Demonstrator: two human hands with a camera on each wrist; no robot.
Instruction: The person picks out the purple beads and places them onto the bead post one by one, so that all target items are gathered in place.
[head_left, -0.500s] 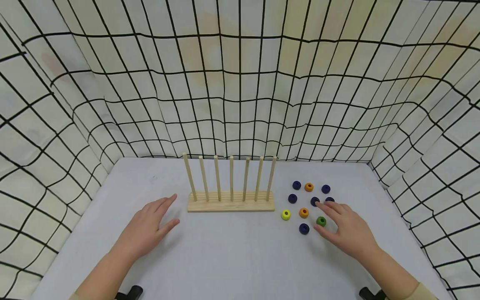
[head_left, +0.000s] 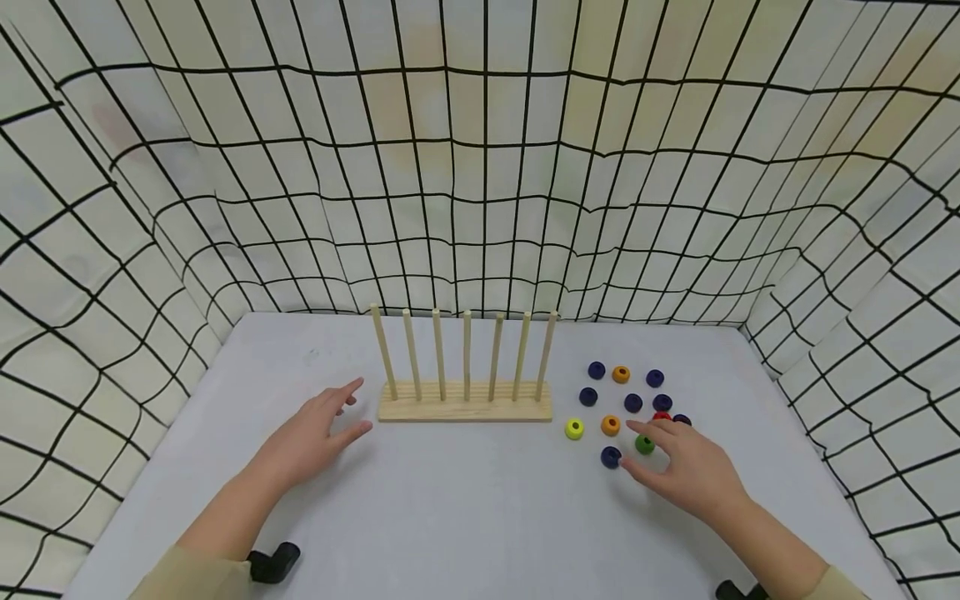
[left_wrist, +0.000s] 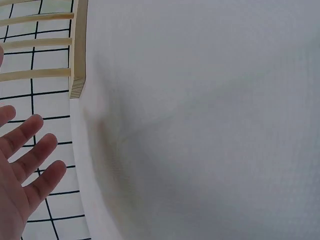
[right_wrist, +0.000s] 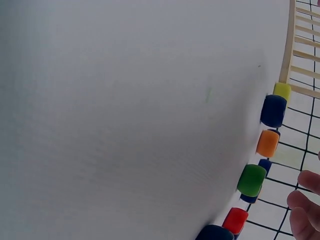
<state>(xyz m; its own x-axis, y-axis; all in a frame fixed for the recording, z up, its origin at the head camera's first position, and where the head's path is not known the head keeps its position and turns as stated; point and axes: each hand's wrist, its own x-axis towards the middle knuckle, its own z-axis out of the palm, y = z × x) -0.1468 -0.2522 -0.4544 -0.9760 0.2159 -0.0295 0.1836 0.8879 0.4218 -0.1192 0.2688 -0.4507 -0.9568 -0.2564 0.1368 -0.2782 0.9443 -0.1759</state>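
My left hand [head_left: 311,433] hovers beside the left end of a wooden peg rack [head_left: 465,410], fingers spread and holding nothing. In the left wrist view its fingers [left_wrist: 37,155] stand apart from the rack's edge [left_wrist: 78,50]. My right hand [head_left: 690,471] reaches over loose beads at the right, thumb and forefinger apart. Its thumb tip is right at a dark blue bead [head_left: 611,457], its forefinger above a green bead [head_left: 644,444]. Partly hidden behind that hand are a red bead [head_left: 662,416] and another dark blue one [head_left: 682,420]. No bead sits on the upright pegs.
A yellow bead [head_left: 574,429], two orange beads [head_left: 611,426] and several dark blue beads [head_left: 633,403] lie scattered right of the rack. The white table [head_left: 465,517] is bordered at the back and sides by white walls with black netting [head_left: 483,200].
My right hand has shifted slightly toward me and left, uncovering the red bead and a dark blue one. My left hand has moved a little right and forward, toward the rack.
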